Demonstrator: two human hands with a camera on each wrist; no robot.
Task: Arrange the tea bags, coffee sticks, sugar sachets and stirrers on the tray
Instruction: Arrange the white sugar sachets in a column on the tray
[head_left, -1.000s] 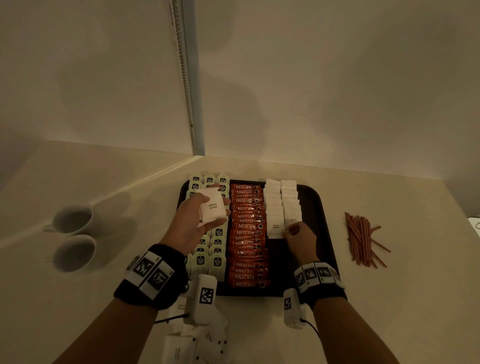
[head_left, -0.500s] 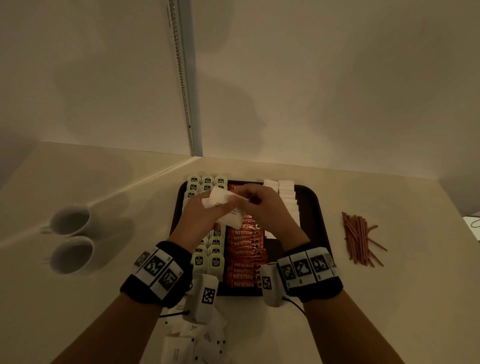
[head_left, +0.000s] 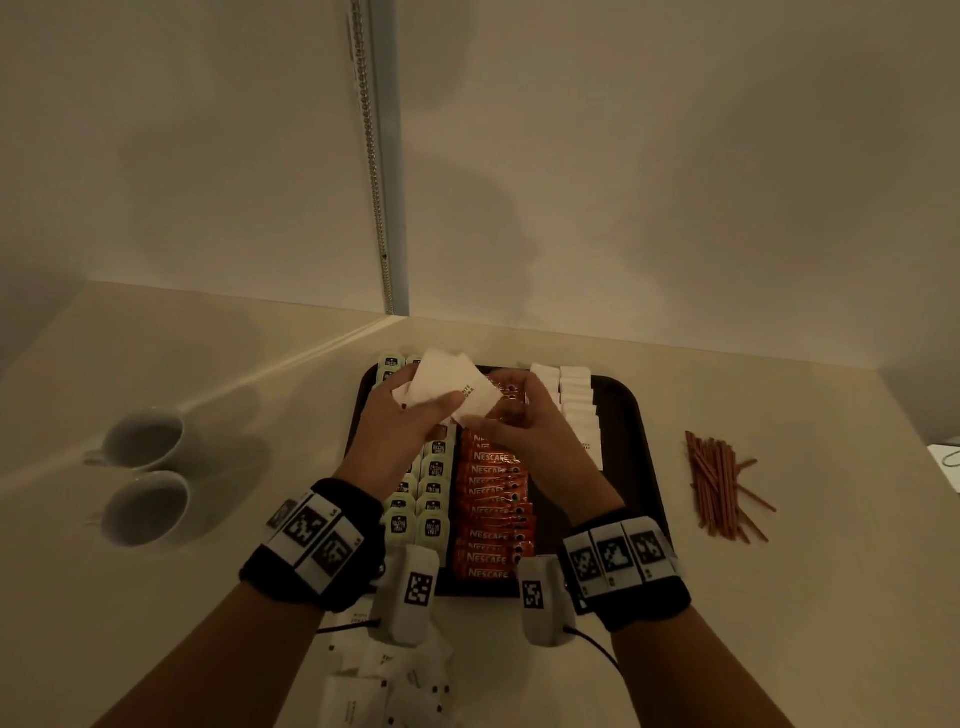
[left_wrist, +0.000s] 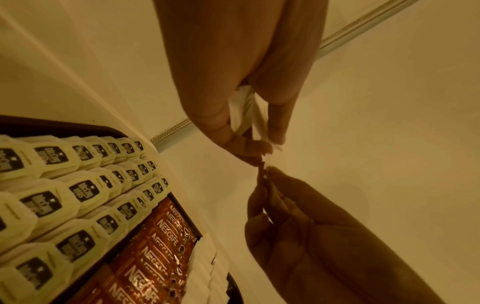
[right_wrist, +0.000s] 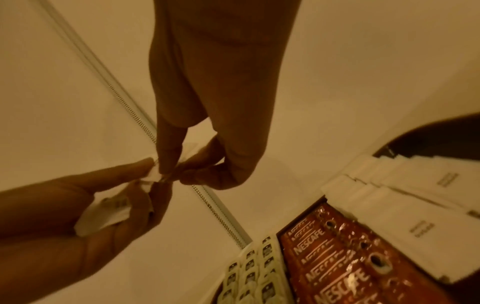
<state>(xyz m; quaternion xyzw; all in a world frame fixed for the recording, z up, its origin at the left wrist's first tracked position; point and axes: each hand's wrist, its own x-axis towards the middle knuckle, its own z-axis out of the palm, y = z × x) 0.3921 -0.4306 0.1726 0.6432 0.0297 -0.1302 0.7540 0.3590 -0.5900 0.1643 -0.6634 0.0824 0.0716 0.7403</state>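
My left hand (head_left: 431, 402) grips a small stack of white sugar sachets (head_left: 447, 384) above the back of the black tray (head_left: 641, 467). My right hand (head_left: 498, 418) meets it and pinches the near corner of one sachet (right_wrist: 155, 174). The left wrist view has the sachets (left_wrist: 246, 115) edge-on between my fingers. On the tray lie rows of tea bags (head_left: 434, 525) at the left, orange coffee sticks (head_left: 493, 514) in the middle and a column of sugar sachets (head_left: 576, 400) at the right. The brown stirrers (head_left: 719, 483) lie in a loose pile on the table right of the tray.
Two white cups (head_left: 145, 441) (head_left: 143, 506) stand on the table left of the tray. Loose white sachets (head_left: 384, 686) lie heaped near the front edge, below my wrists. A wall with a bead chain (head_left: 371, 156) rises behind the tray.
My right hand left the sachet column on the tray and came left to the stack in my left hand. Both hands now hold it a little farther back.
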